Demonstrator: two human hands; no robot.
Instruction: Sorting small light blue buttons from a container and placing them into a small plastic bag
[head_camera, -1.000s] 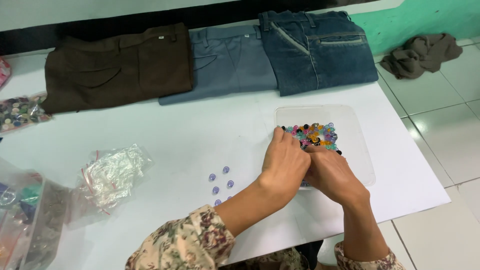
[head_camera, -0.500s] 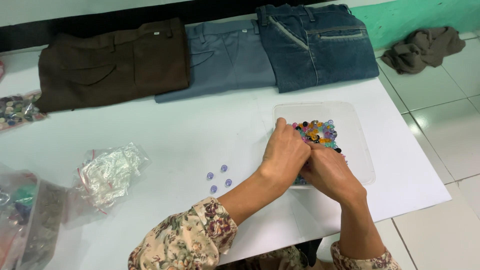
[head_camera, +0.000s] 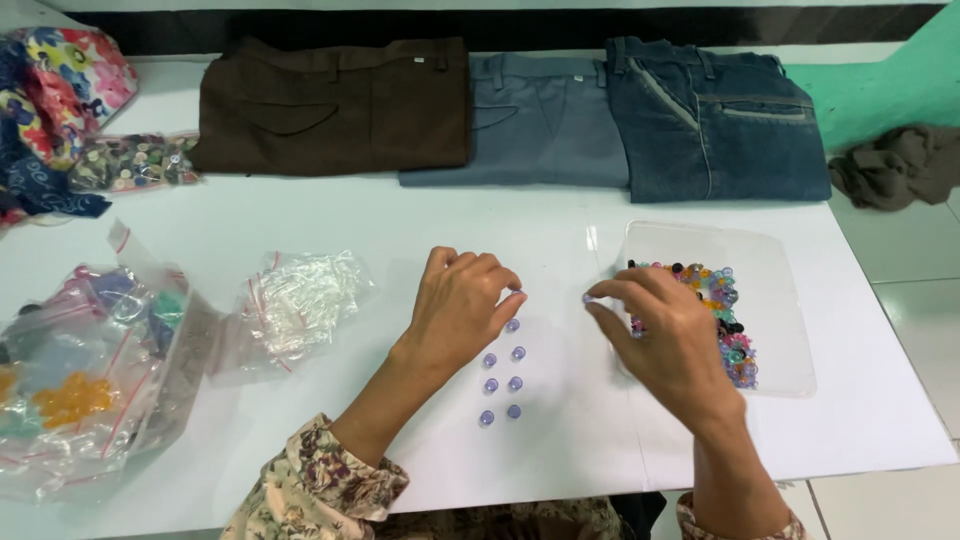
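Laying out lilac buttons (head_camera: 502, 372) in paired rows at mid-bench (head_camera: 300, 215). Left hand (head_camera: 458, 305), fingers curled narrow, setting one at the rows' top end. Right hand (head_camera: 668, 340), just right of the rows, pinching another. Likely next: placing it beside the rows. Clear tray (head_camera: 775, 300) of mixed buttons farther right.

Bare hands; floral sleeves, beige with dark maroon print.

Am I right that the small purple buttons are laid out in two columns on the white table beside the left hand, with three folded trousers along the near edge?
Not quite: the head view shows the folded trousers along the far edge. The purple buttons do lie in two columns on the white table beside the left hand.
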